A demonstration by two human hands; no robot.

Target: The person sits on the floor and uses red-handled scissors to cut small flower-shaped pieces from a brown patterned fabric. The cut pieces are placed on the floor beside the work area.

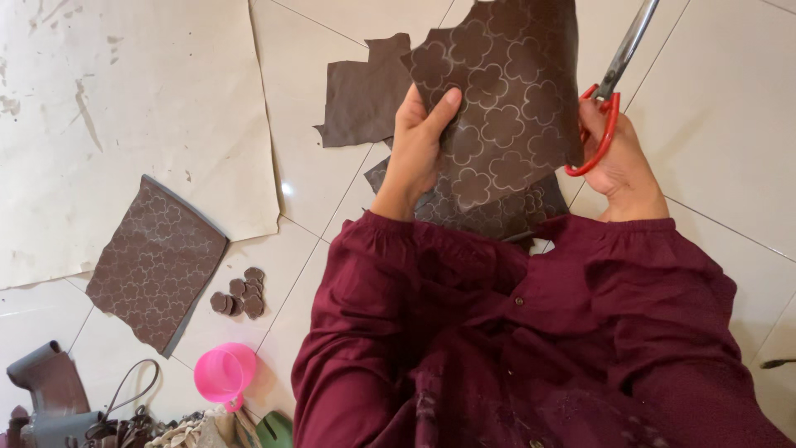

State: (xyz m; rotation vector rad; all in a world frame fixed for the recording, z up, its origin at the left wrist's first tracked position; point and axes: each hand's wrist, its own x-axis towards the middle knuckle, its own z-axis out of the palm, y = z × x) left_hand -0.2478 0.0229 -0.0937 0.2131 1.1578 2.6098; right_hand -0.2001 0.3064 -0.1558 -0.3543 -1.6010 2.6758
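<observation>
Mostly uncut: red-handled steel scissors (609, 99) at edge of brown leather sheet with traced flower outlines (506, 99).
Left hand (419, 145) pinches sheet, right hand (618, 158) grips scissors; few cut brown flower pieces (240, 294) on floor.

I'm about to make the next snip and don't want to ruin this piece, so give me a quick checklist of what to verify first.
1. Left hand grips the brown flower-marked sheet: ok.
2. Right hand is in the red-handled scissors: ok.
3. Blades lined up on a traced outline: cannot tell, the tips run out of view.
4. Left fingers away from the scissors: ok, they pinch the opposite edge.
5. Sheet held taut and flat: ok, it hangs with little sag.
6. Pile of cut flower pieces lies apart on the floor: ok.
</observation>
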